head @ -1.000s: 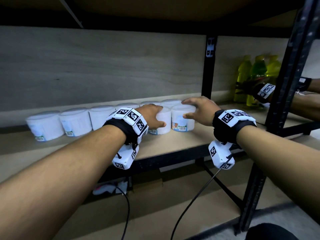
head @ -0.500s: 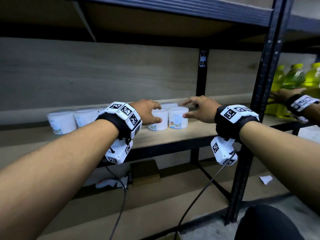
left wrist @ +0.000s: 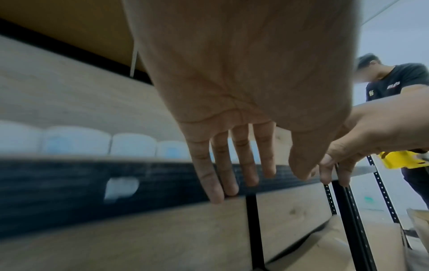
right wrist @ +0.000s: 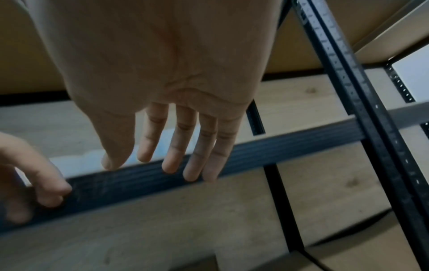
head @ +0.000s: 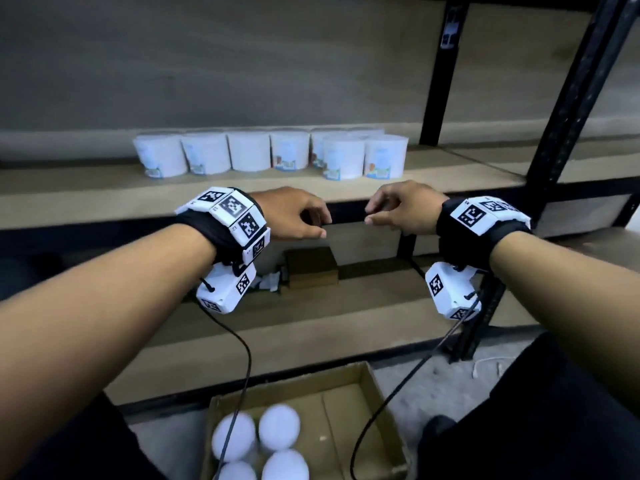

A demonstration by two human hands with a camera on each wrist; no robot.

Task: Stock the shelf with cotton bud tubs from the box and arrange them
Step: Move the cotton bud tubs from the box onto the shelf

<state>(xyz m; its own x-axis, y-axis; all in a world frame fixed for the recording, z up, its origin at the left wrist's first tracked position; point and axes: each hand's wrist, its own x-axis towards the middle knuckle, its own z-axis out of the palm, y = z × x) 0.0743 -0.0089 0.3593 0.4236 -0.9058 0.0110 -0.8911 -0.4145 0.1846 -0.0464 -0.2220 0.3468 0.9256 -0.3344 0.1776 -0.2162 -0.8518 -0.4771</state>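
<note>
Several white cotton bud tubs [head: 249, 150] stand in a row at the back of the wooden shelf [head: 104, 199], with two more tubs [head: 363, 159] in front at the right end. The same row shows blurred in the left wrist view as white tubs [left wrist: 76, 140]. My left hand [head: 298, 216] and right hand [head: 394, 209] hover empty in front of the shelf's dark front edge, fingers relaxed and hanging down. The left fingers [left wrist: 223, 165] and right fingers [right wrist: 178, 143] hold nothing. Below, an open cardboard box [head: 377, 407] holds several white tubs [head: 258, 441] seen from above.
Black steel uprights [head: 568, 109] frame the shelf bay at the right. A lower shelf carries a small brown box [head: 311, 268]. Another person [left wrist: 394, 88] in a dark shirt stands at the right, beside something yellow [left wrist: 401, 161]. Wrist camera cables hang down over the box.
Both hands have let go of the two front tubs and drawn back off the shelf toward me. My head has tilted down, so the box on the floor now shows.
</note>
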